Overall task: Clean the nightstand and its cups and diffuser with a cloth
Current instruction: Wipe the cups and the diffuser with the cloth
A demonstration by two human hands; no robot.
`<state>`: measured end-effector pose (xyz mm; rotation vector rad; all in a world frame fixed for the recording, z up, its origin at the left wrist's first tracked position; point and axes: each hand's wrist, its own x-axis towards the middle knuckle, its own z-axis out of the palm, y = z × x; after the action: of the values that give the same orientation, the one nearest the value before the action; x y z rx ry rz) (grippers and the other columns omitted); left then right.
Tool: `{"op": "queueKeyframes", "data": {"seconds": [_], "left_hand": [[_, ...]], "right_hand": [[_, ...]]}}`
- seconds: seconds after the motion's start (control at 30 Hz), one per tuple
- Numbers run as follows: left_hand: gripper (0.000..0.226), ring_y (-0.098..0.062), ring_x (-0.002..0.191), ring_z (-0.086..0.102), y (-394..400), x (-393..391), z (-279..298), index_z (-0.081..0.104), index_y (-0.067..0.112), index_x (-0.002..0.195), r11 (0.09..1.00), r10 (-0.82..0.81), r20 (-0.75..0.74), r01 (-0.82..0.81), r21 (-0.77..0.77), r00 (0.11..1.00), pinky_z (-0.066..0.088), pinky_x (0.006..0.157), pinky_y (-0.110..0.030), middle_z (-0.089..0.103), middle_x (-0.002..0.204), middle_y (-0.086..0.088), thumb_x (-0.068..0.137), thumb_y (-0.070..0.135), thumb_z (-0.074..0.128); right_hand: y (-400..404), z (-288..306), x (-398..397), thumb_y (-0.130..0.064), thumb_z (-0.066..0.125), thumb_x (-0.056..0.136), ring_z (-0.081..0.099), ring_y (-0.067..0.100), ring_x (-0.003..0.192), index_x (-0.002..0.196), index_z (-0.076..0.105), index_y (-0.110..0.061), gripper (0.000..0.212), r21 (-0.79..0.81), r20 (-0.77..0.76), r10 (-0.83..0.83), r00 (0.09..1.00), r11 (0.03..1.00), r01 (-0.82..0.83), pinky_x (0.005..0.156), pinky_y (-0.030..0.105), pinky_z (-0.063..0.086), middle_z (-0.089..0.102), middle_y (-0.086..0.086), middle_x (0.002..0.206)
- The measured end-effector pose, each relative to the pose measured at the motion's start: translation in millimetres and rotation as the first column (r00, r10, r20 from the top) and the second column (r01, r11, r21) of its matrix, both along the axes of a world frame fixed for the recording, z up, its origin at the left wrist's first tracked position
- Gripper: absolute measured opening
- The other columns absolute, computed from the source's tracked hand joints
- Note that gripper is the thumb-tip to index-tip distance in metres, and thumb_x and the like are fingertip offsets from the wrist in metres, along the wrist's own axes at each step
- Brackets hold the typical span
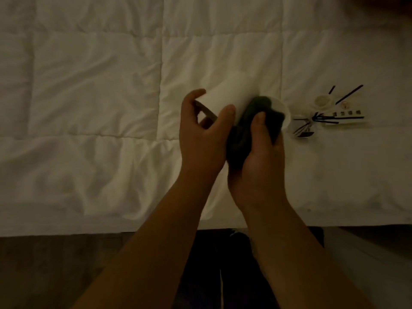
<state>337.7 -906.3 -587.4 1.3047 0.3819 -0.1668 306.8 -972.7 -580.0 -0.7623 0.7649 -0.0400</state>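
One white cup (229,97), dark cloth (249,123) inside.

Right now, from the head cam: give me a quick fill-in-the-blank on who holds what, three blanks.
1. The left hand grips a white ____.
2. The right hand holds a dark ____ against the mouth of the cup.
3. The diffuser with its black reeds lies on the white ____, to the right of both hands.

Missing words: cup; cloth; quilt

No text, label, brand or number can be read anywhere; the dim light blurs every small printed surface.
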Motion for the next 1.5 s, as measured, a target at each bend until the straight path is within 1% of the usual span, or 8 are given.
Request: {"op": "queueKeyframes", "data": {"seconds": [0.23,0.43,0.63,0.83,0.97,1.2,1.4,1.5], "left_hand": [[0.055,-0.011,0.101,0.066,11.5,-22.1,8.7,0.046,0.021,0.126,0.996,-0.027,0.084,0.034,-0.084,0.996,0.055,0.072,-0.023,0.061,0.113,0.001,0.076,0.021,0.068],[0.077,-0.006,0.116,0.057,36.9,8.4,8.5,0.031,0.015,0.147,0.938,-0.283,0.183,0.232,0.257,0.941,0.053,0.08,-0.017,0.05,0.13,0.003,0.08,0.02,0.07],[0.102,0.013,0.115,0.046,57.1,19.9,16.4,0.016,0.02,0.153,0.644,-0.603,0.102,0.407,0.648,0.791,0.054,0.087,-0.021,0.044,0.136,0.016,0.07,0.043,0.07],[0.093,0.0,0.117,0.053,48.1,14.4,12.6,0.033,0.019,0.147,0.71,-0.464,0.023,0.356,0.607,0.886,0.052,0.093,-0.029,0.05,0.138,0.014,0.068,0.037,0.08],[0.077,-0.023,0.113,0.063,56.8,11.7,7.8,0.049,0.019,0.135,0.912,-0.367,-0.036,0.367,0.185,0.93,0.056,0.085,-0.043,0.058,0.132,0.004,0.065,0.023,0.082],[0.058,-0.033,0.109,0.063,46.8,9.1,1.3,0.051,0.009,0.131,0.961,-0.194,-0.232,0.137,-0.241,0.953,0.055,0.076,-0.048,0.059,0.127,-0.015,0.076,0.02,0.07],[0.065,-0.027,0.095,0.07,46.7,10.0,-1.6,0.053,0.014,0.127,0.922,-0.029,-0.354,-0.112,-0.37,0.935,0.056,0.07,-0.041,0.06,0.124,-0.012,0.068,0.036,0.073],[0.061,-0.018,0.098,0.07,57.7,32.5,-2.4,0.051,0.021,0.129,0.983,0.073,-0.21,-0.107,-0.152,0.975,0.057,0.072,-0.037,0.059,0.124,-0.003,0.074,0.034,0.073]], "right_hand": [[-25.9,2.6,30.2,-0.049,0.055,0.091,0.069,0.033,0.099,0.108,0.072,-0.014,0.043,0.299,-0.045,0.104,0.994,0.95,-0.086,0.084,0.047,0.057,0.071,0.017,0.11],[-40.0,16.7,42.3,-0.022,0.058,0.092,0.063,0.034,0.111,0.123,0.061,-0.021,0.031,-0.247,0.036,0.251,0.967,0.94,-0.235,0.08,0.053,0.056,0.064,0.011,0.123],[-45.7,32.5,58.6,-0.027,0.061,0.089,0.06,0.008,0.109,0.12,0.064,-0.022,0.032,-0.827,-0.226,0.708,0.669,0.224,-0.516,0.093,0.036,0.052,0.066,-0.006,0.119],[-33.9,27.7,33.1,-0.012,0.068,0.084,0.057,0.007,0.12,0.12,0.064,-0.018,0.037,-0.847,-0.084,0.74,0.667,0.299,-0.439,0.101,0.034,0.049,0.06,-0.007,0.127],[-34.1,18.7,19.9,-0.011,0.072,0.08,0.048,0.024,0.132,0.119,0.065,-0.011,0.039,-0.934,-0.029,0.746,0.666,0.216,-0.283,0.108,0.049,0.039,0.057,0.006,0.135],[-34.3,1.3,5.0,-0.008,0.068,0.085,0.048,0.036,0.129,0.118,0.063,0.003,0.035,-0.983,0.11,0.618,0.779,0.181,-0.004,0.104,0.049,0.044,0.051,0.023,0.135],[-37.3,-12.9,-7.7,-0.017,0.069,0.086,0.061,0.016,0.111,0.122,0.062,-0.005,0.039,-0.957,-0.013,0.498,0.867,0.245,-0.154,0.094,0.029,0.052,0.064,0.01,0.121],[-44.8,-21.0,-31.0,-0.012,0.071,0.084,0.062,0.002,0.099,0.119,0.065,-0.011,0.035,-0.902,-0.113,0.527,0.842,0.301,-0.309,0.09,0.02,0.051,0.069,-0.001,0.11]]}}
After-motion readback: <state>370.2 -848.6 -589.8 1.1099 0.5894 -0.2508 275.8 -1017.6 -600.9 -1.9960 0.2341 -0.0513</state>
